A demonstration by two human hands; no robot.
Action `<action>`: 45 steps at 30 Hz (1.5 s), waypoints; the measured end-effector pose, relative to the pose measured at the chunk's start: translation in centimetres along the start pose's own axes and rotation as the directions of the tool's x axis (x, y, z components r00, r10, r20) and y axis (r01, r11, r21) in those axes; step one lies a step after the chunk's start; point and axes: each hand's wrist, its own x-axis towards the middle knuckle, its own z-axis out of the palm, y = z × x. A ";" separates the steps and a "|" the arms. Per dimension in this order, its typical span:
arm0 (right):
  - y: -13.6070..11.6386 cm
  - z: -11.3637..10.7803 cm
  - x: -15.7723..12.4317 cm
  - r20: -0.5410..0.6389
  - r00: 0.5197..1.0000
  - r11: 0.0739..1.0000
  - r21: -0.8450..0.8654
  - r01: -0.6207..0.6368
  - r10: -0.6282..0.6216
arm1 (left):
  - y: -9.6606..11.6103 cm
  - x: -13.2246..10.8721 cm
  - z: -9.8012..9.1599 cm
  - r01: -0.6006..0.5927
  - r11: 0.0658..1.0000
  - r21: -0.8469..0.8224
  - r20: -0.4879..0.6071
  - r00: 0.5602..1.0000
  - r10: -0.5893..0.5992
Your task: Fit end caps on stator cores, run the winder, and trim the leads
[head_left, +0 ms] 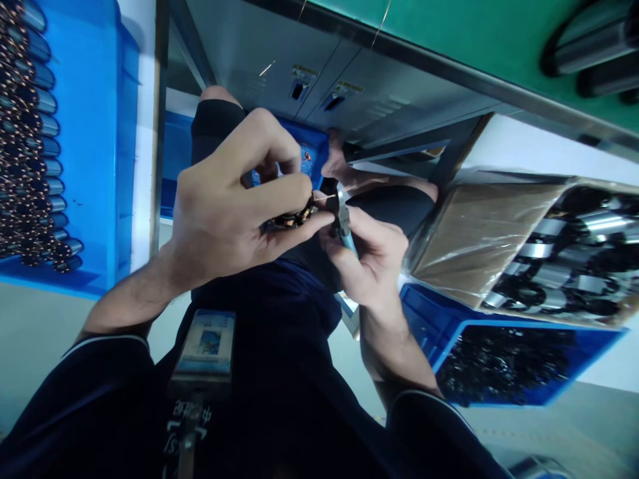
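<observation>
My left hand (224,193) is closed around a small motor stator (294,218). Most of the stator hides behind my fingers, with black parts and copper windings showing. A thin copper wire (325,197) sticks out from it toward the right. My right hand (369,253) grips wire cutters (342,213) with light blue handles, their jaws pointing up. The jaws are at the wire's end; whether they are closed on it I cannot tell. Both hands are over my lap, the fingertips close together.
On the left, a blue bin (94,133) holds many wound stators (42,153). At right are a plastic-lined box (479,226) of metal cylinders and a blue crate (504,324) of black parts. A green worktop (449,40) edges the far side. Below it sits another blue bin (317,140).
</observation>
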 end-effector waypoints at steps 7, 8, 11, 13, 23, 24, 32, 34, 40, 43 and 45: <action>3.5 0.1 1.7 -0.041 0.996 0.986 -0.142 -0.089 0.084 | -2.8 -0.5 2.2 0.245 0.804 -0.542 -0.015 0.953 -0.301; 3.5 0.0 1.8 -0.053 0.998 0.980 -0.192 -0.048 0.039 | -3.0 -0.6 2.6 0.276 0.722 -0.635 0.016 0.939 -0.344; 2.4 0.1 1.5 -0.096 0.989 0.954 -0.290 0.078 -0.110 | -2.7 -0.7 3.8 0.385 0.555 -0.737 0.120 0.884 -0.453; 1.4 0.2 1.2 -0.102 0.988 0.945 -0.317 0.077 -0.115 | -2.0 -0.7 4.5 0.395 0.550 -0.736 0.110 0.871 -0.479; 0.6 0.5 0.8 -0.109 0.992 0.949 -0.302 -0.089 0.058 | -1.1 0.0 4.9 0.441 0.519 -0.733 0.166 0.855 -0.492; 0.8 0.4 0.8 -0.102 0.994 0.952 -0.296 -0.072 0.044 | -1.3 -0.1 5.0 0.478 0.515 -0.712 0.193 0.838 -0.511; 1.6 0.3 0.4 -0.102 0.995 0.960 -0.279 -0.007 -0.022 | -1.8 -0.8 5.8 0.477 0.467 -0.745 0.193 0.824 -0.533; 1.5 0.4 0.5 -0.117 0.993 0.963 -0.269 -0.034 0.003 | -2.0 -1.1 6.1 0.491 0.464 -0.737 0.209 0.819 -0.535; 4.2 0.6 1.7 -0.103 0.994 0.991 -0.135 0.026 -0.040 | -2.7 -1.2 7.6 0.494 0.426 -0.758 0.116 0.744 -0.658; 7.5 0.2 2.7 -0.006 0.998 0.995 -0.080 -0.059 0.059 | -4.1 -2.0 6.4 0.567 0.376 -0.733 0.072 0.614 -0.786; 10.2 -0.2 3.1 0.041 0.986 0.980 -0.129 -0.152 0.159 | -5.8 -4.2 3.5 0.629 0.389 -0.673 0.030 0.549 -0.835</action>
